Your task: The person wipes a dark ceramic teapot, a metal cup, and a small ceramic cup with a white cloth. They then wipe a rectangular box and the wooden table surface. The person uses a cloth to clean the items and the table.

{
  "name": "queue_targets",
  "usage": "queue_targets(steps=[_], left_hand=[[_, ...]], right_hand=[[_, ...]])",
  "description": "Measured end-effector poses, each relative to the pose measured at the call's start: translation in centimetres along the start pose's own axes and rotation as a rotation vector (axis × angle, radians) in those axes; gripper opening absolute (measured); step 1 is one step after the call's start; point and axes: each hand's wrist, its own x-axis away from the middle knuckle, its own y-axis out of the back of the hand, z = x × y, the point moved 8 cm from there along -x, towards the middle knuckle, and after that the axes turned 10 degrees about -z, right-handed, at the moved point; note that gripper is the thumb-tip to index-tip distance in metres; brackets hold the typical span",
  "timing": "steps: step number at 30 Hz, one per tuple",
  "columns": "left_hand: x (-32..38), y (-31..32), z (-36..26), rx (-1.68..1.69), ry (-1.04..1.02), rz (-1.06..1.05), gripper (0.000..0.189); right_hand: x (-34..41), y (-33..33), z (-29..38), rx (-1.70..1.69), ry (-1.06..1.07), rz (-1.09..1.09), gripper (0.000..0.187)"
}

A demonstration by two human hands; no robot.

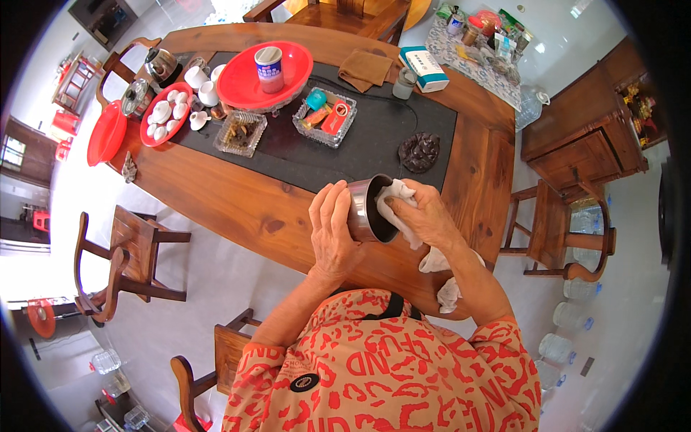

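Observation:
A stainless steel cup (360,208) lies tilted on its side above the wooden table (259,208), its mouth turned to the right. My left hand (336,229) grips it around the closed end. In my right hand (429,216) is a crumpled white tissue (397,202), pressed against the rim at the cup's mouth. Part of the tissue hangs below my fingers; how far it reaches inside is hard to tell. Under my right forearm lies another crumpled tissue (435,261), with one more tissue (448,295) nearer the table's edge.
Beyond the cup sit a dark coiled ornament (419,153), a glass dish of packets (324,137), a glass ashtray (221,144) and a glass jar (404,86). Farther back are a red basin (232,70), a tissue box (424,69) and a red tray (149,138) of white cups. Wooden chairs (135,254) surround the table.

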Motion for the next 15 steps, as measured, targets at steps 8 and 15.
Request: queue_targets(steps=[8,15], left_hand=[[-3.5,-0.3,1.0,0.316,0.126,0.442,0.092],[-3.7,-0.8,1.3,0.297,0.056,0.32,0.086]], right_hand=[[0.7,-0.6,8.5,0.338,0.874,0.093,0.028],[-0.5,-0.6,8.5,0.294,0.832,-0.035,0.022]])
